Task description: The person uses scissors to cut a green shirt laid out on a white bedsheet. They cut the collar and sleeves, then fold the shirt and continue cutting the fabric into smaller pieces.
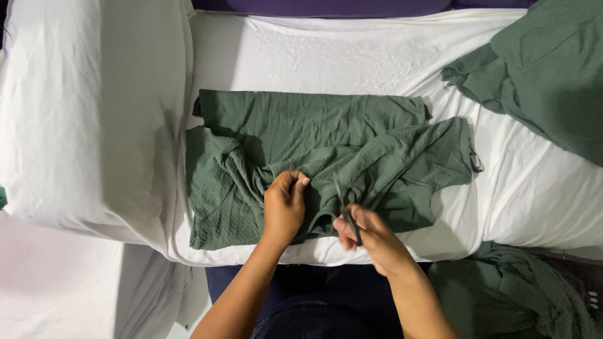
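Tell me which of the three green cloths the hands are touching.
The middle green cloth, spread flat on the white sheet. The left hand pinches it; the cloths at upper right and lower right lie untouched.

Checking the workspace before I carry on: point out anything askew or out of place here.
The green cloth lies rumpled, bunched into folds where the left hand pinches it. A small dark object, too small to identify, lies loose on the white sheet at the cloth's right edge. The right hand holds a thin dark tool.

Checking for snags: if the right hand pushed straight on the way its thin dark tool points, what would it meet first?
Probably the bunched green cloth. The right hand holds the thin dark tool tip up, seemingly touching the folds already; depth is unclear.
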